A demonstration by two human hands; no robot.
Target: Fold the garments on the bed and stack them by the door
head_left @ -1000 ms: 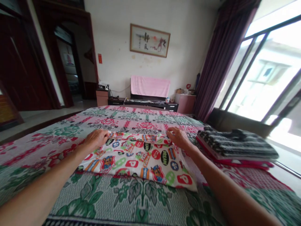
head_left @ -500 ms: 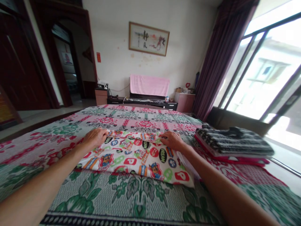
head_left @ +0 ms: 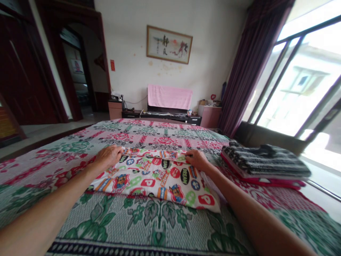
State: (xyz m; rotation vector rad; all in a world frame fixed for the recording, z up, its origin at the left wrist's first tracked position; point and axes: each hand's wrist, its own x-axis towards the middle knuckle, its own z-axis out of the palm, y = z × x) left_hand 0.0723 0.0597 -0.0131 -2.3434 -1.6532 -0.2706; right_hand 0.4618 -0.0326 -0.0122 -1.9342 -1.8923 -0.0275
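A white cloth (head_left: 151, 177) with bright cartoon prints lies spread across the bed in front of me, its far edge folded over in a narrow strip. Whether it is a garment I cannot tell. At the far left corner, my left hand (head_left: 109, 156) pinches that folded edge, fingertips partly hidden. My right hand (head_left: 197, 159) grips the same edge at the far right corner, fingers closed. Beneath my right forearm, a pale, thin layer shows beside the cloth.
The bed has a green, pink and red floral cover (head_left: 157, 220). A stack of folded clothes (head_left: 263, 163), black-and-white on top with red below, sits on the right near the window. Past the bed stands a low cabinet (head_left: 130, 114) with a pink towel (head_left: 169, 96) above it.
My right hand's fingers have curled tighter on the cloth's far right corner. The left hand keeps its place, and the cloth lies almost the same.
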